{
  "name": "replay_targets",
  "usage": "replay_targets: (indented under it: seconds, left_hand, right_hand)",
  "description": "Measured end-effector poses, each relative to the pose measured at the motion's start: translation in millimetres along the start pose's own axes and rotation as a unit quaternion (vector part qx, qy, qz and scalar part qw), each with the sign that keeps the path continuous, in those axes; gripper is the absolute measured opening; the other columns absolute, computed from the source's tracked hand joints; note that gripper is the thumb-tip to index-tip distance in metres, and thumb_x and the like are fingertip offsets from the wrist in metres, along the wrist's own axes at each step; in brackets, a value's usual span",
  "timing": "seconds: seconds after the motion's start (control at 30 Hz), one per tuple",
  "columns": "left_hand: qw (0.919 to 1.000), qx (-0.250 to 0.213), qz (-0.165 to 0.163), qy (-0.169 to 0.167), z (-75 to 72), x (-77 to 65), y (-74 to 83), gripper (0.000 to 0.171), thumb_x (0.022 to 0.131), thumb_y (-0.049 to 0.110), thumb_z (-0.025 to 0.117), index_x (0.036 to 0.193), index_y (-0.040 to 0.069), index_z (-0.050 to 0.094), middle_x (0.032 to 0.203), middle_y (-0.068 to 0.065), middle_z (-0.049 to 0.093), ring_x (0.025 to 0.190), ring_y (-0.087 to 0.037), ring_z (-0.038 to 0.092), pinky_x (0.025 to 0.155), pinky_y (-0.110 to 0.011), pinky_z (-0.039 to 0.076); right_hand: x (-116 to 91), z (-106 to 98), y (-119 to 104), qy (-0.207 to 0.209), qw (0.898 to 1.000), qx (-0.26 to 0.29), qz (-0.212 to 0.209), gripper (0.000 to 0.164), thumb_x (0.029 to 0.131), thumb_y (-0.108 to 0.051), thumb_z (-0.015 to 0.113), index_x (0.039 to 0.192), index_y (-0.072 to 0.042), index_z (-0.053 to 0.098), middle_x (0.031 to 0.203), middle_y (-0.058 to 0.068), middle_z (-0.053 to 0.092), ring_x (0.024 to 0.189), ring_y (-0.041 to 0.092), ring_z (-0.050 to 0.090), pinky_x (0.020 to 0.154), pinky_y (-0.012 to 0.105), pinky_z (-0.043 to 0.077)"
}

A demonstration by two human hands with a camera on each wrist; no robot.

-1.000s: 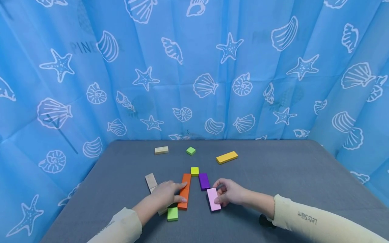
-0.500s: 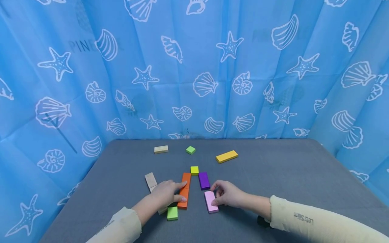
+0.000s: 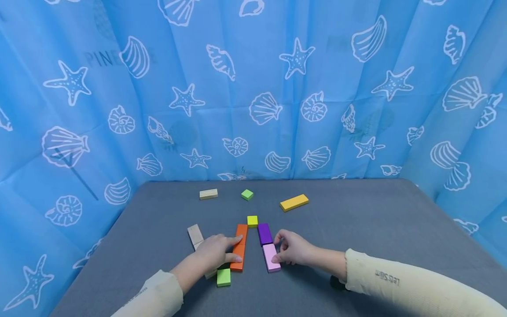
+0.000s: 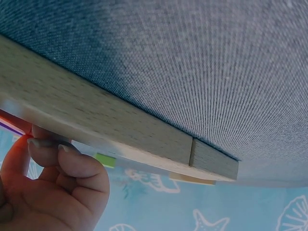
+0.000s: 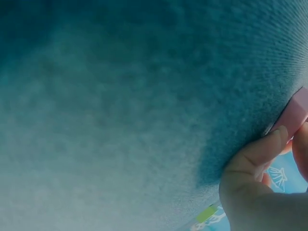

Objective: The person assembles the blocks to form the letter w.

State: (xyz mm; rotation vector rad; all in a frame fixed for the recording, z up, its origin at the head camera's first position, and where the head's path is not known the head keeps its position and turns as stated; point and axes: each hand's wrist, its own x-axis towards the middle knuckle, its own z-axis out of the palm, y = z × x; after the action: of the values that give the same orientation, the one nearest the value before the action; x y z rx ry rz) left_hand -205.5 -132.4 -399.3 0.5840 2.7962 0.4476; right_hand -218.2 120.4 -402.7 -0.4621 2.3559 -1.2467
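Observation:
Two orange blocks [image 3: 242, 231] lie end to end in the middle of the table; the index fingertip and thumb of my left hand [image 3: 210, 254] rest on them. My right hand [image 3: 296, 248] pinches a pink block [image 3: 269, 255] between thumb and index finger, flat on the cloth. The pink block's far end meets the near end of a purple block [image 3: 264, 234]. A small yellow block [image 3: 252, 221] sits at the top between the orange and purple ones. In the right wrist view, the thumb is against the pink block [image 5: 292, 114].
Plain wooden blocks [image 3: 195, 234] form a slanted row partly under my left hand. A light green block [image 3: 223, 277] lies nearer me. Farther back are a pale wooden block [image 3: 208, 194], a green block [image 3: 247, 194] and an amber block [image 3: 294, 202]. A blue curtain [image 3: 222, 110] hangs behind.
My right hand has brought the pink block leftward, then up against the purple block's near end, closing the gap. The left hand has kept its place on the orange blocks.

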Motion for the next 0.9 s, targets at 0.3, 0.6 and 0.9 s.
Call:
replay_targets:
  seconds: [0.3, 0.6, 0.9]
  left_hand:
    - [1.0000, 0.003, 0.001, 0.003, 0.1, 0.2, -0.2, 0.062, 0.086, 0.043, 0.070, 0.139, 0.014, 0.056, 0.114, -0.014, 0.066, 0.091, -0.025, 0.059, 0.080, -0.043, 0.050]
    - [0.9999, -0.005, -0.015, -0.003, -1.2, -1.0, 1.5, 0.062, 0.087, 0.043, 0.070, 0.140, 0.016, 0.055, 0.116, -0.013, 0.064, 0.097, -0.026, 0.059, 0.085, -0.046, 0.049]
    - [1.0000, -0.004, -0.006, 0.005, 0.6, -0.8, 0.2, 0.063, 0.085, 0.044, 0.070, 0.139, 0.015, 0.056, 0.110, -0.013, 0.065, 0.094, -0.026, 0.059, 0.081, -0.043, 0.050]
  right_hand:
    - [2.5, 1.3, -2.1, 0.014, 0.999, -0.004, 0.029, 0.034, 0.080, -0.006, 0.080, 0.098, -0.005, 0.051, 0.069, 0.003, 0.051, 0.059, 0.015, 0.050, 0.052, 0.026, 0.042]
    - [4.6, 2.7, -6.6, 0.024, 0.998, -0.016, 0.054, 0.034, 0.079, -0.008, 0.081, 0.095, -0.007, 0.051, 0.070, 0.005, 0.052, 0.058, 0.015, 0.051, 0.051, 0.025, 0.043]
    - [26.2, -20.3, -6.2, 0.008, 0.999, 0.011, 0.037, 0.027, 0.087, -0.014, 0.075, 0.100, -0.002, 0.055, 0.074, 0.005, 0.054, 0.061, 0.016, 0.053, 0.056, 0.028, 0.049]
